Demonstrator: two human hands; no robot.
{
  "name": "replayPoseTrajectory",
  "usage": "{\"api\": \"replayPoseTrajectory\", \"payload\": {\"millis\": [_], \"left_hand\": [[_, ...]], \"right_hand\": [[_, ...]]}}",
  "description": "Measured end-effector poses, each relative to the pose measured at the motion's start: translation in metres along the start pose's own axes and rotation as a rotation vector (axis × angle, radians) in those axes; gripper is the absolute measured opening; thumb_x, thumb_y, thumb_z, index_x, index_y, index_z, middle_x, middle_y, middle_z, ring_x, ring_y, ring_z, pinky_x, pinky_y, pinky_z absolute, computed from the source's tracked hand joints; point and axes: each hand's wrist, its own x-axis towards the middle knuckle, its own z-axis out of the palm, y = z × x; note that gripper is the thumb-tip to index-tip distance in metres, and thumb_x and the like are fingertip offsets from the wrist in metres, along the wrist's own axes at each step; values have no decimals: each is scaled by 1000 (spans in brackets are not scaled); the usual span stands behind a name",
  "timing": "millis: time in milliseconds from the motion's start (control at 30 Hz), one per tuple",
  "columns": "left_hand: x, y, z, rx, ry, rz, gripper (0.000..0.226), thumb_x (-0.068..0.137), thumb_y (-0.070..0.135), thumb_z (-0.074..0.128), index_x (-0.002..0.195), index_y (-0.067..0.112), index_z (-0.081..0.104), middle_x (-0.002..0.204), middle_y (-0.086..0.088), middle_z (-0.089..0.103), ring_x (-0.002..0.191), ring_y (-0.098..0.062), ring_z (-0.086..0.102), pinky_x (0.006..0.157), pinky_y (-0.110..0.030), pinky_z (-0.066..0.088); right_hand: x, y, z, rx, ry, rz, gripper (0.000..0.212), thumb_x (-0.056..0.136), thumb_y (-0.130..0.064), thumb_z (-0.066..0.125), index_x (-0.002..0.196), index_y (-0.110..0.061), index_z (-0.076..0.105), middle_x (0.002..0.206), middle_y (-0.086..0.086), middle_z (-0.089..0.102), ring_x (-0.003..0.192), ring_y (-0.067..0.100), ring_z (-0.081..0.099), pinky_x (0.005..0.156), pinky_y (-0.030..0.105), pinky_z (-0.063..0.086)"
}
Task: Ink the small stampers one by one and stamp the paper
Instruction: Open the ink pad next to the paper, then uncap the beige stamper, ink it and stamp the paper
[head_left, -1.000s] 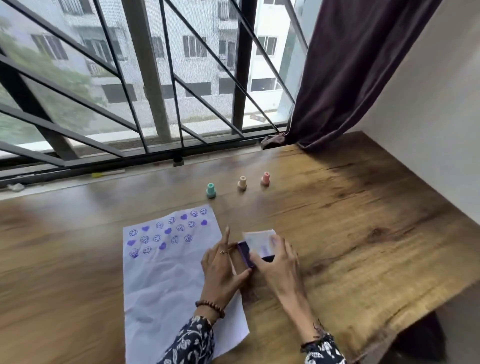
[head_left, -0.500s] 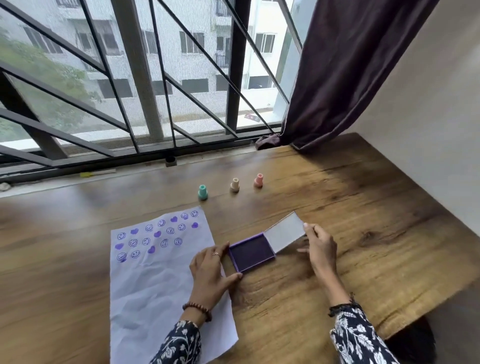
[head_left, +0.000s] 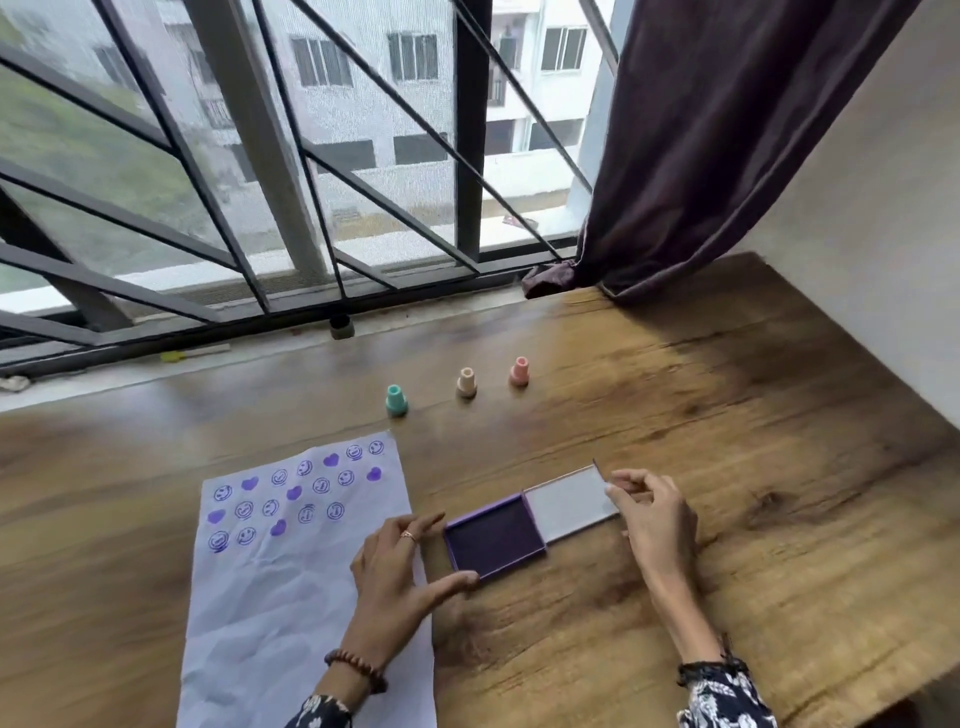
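The brown wooden table (head_left: 675, 415) carries a creased white paper sheet (head_left: 291, 597) under the left hand (head_left: 395, 577), whose loose, empty grip steadies the open purple square ink pad (head_left: 493, 540). The right hand (head_left: 654, 514) pinches its grey lid (head_left: 569, 504) flat, likely to expose ink. Beyond both grips stand teal (head_left: 396, 400), beige (head_left: 466, 382) and pink plastic stampers (head_left: 519, 371), untouched.

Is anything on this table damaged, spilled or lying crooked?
Only small things. The paper is creased and lies slightly askew to the table edge. No ink is spilled around the open ink pad, and the three stampers stand upright.
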Motion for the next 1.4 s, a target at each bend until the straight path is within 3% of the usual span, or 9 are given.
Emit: {"api": "replayPoseTrajectory", "payload": {"millis": [200, 333, 533, 633, 733, 833, 967, 1233, 1400], "left_hand": [[74, 58, 7, -135, 72, 84, 28, 76, 25, 70, 103, 24, 63, 87, 4, 62, 79, -5, 55, 75, -27, 48], [140, 91, 31, -93, 44, -17, 40, 82, 29, 63, 119, 17, 55, 100, -5, 69, 87, -14, 61, 76, -20, 44], [183, 99, 59, -62, 114, -117, 21, 85, 20, 50, 103, 16, 60, 100, -14, 70, 96, -30, 62, 63, -23, 25], [189, 93, 61, -136, 98, -133, 24, 83, 14, 54, 105, 14, 61, 100, -13, 70, 96, -27, 63, 77, -24, 38], [177, 91, 52, -330, 64, -100, 18, 79, 11, 63, 97, 17, 64, 85, -6, 71, 83, -19, 67, 78, -30, 53], [151, 89, 38, -518, 42, -81, 15, 76, 19, 70, 88, 27, 64, 87, 4, 72, 79, -2, 67, 74, -16, 52], [109, 94, 19, -816, 29, -101, 20, 71, 16, 73, 90, 23, 68, 88, 4, 75, 89, -11, 69, 79, -23, 56], [41, 99, -19, -760, 127, 6, 16, 72, 14, 73, 86, 21, 72, 76, 13, 75, 76, -3, 70, 67, -9, 51], [14, 86, -38, -690, 174, 66, 23, 71, 7, 74, 86, 24, 71, 79, 9, 73, 75, 2, 68, 67, -6, 50]], "right_hand": [[38, -44, 26, 49, -109, -160, 5, 80, -16, 68, 85, -17, 70, 88, -1, 64, 77, 16, 63, 68, 44, 57], [77, -69, 56, 34, -188, -245, 18, 77, -16, 70, 95, -19, 68, 96, -1, 66, 74, 10, 59, 65, 15, 43], [113, -80, 90, -13, -428, -272, 34, 79, -17, 69, 111, -22, 63, 110, 5, 67, 94, 17, 66, 84, 32, 55], [118, -77, 93, -6, -455, -252, 22, 80, -21, 67, 102, -21, 66, 98, 4, 73, 87, 12, 67, 77, 17, 51], [111, -75, 85, 130, -435, -169, 18, 80, -18, 68, 98, -18, 66, 90, 0, 70, 85, 9, 63, 67, 5, 43], [89, -78, 68, 444, -544, -20, 16, 85, -9, 61, 97, -20, 61, 95, 6, 68, 86, 14, 64, 72, 20, 52], [45, -85, 46, 710, -629, 60, 16, 86, -10, 59, 98, -20, 64, 88, 1, 70, 76, 7, 66, 68, 18, 56], [-37, -97, 33, 854, -548, 94, 17, 82, -27, 58, 88, -13, 66, 79, 2, 69, 72, 10, 63, 66, 16, 53], [-63, -101, 30, 1160, -480, 507, 27, 91, -27, 45, 79, -7, 60, 52, 0, 62, 47, 7, 58, 48, 18, 53]]}}
